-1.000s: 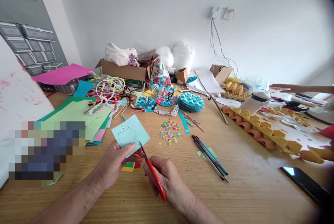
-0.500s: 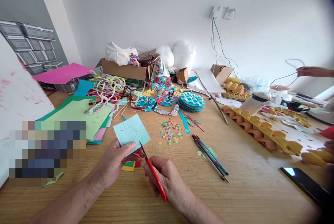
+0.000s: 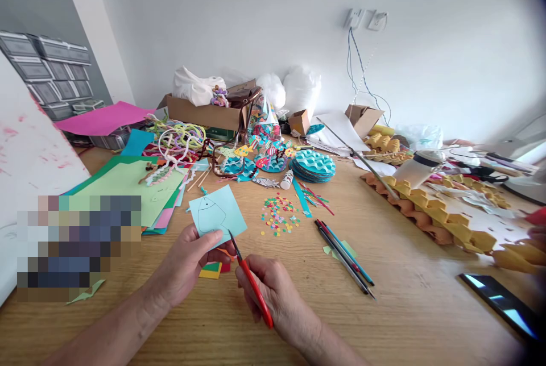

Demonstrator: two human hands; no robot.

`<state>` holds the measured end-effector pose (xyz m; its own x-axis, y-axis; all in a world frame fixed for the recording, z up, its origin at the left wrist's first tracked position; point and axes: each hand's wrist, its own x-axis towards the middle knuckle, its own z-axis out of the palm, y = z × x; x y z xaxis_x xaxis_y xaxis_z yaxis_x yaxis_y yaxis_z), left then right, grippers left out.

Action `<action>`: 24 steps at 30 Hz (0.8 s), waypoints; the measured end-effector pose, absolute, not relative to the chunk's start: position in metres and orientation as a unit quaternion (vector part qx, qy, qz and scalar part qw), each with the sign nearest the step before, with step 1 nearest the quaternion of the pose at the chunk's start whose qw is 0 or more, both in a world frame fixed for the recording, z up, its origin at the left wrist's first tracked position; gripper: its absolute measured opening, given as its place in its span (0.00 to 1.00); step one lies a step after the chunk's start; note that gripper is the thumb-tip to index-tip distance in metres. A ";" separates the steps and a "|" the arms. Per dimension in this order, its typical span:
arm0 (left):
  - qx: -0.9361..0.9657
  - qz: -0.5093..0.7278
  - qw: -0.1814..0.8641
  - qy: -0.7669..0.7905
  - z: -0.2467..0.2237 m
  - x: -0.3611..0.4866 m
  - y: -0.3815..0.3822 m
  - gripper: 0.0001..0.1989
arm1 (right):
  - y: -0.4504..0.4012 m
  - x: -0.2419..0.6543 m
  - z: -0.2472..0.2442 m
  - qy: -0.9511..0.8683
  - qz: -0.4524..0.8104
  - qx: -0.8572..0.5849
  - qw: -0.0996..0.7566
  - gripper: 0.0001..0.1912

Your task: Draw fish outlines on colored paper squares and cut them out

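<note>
A light blue square of paper point(image 3: 222, 209) with a fish outline drawn on it is pinched in my left hand point(image 3: 191, 258), thumb on top. My right hand point(image 3: 273, 286) is closed around red-handled scissors point(image 3: 255, 292). The dark blade tips touch the paper's lower edge, beside my left thumb. Under my left hand lie small yellow, green and red paper pieces point(image 3: 210, 273); something orange shows by its fingers.
Pens point(image 3: 344, 258) lie right of my hands, and confetti point(image 3: 279, 213) beyond them. Coloured sheets point(image 3: 128, 184) and pipe cleaners are at left. Stacked blue wavy discs point(image 3: 314, 165), egg cartons point(image 3: 426, 207) and a phone point(image 3: 499, 303) are also on the table point(image 3: 409, 309).
The other person's hand and the looped cord at right have gone from view. The long stick has swung right onto the egg carton. My hands have hardly moved.
</note>
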<state>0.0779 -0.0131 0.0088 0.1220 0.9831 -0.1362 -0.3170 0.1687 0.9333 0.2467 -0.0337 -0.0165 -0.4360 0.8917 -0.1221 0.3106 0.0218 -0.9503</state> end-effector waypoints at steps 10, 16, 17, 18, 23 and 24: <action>0.420 0.493 0.636 0.421 0.010 0.075 -0.012 0.08 | -0.034 0.246 -0.014 -0.649 0.546 -0.453 0.274 0.18; 0.438 0.471 0.651 0.403 0.011 0.071 -0.011 0.09 | -0.033 0.248 -0.007 -0.647 0.551 -0.456 0.262 0.17; 0.438 0.468 0.654 0.401 0.011 0.071 -0.011 0.09 | -0.033 0.248 -0.006 -0.649 0.549 -0.458 0.259 0.17; 0.437 0.466 0.657 0.400 0.011 0.071 -0.011 0.09 | -0.033 0.248 -0.005 -0.651 0.548 -0.458 0.256 0.17; 0.430 0.460 0.664 0.403 0.014 0.070 -0.010 0.09 | -0.032 0.248 -0.004 -0.658 0.548 -0.449 0.255 0.16; 0.428 0.460 0.665 0.404 0.014 0.070 -0.010 0.09 | -0.032 0.248 -0.004 -0.659 0.547 -0.448 0.256 0.16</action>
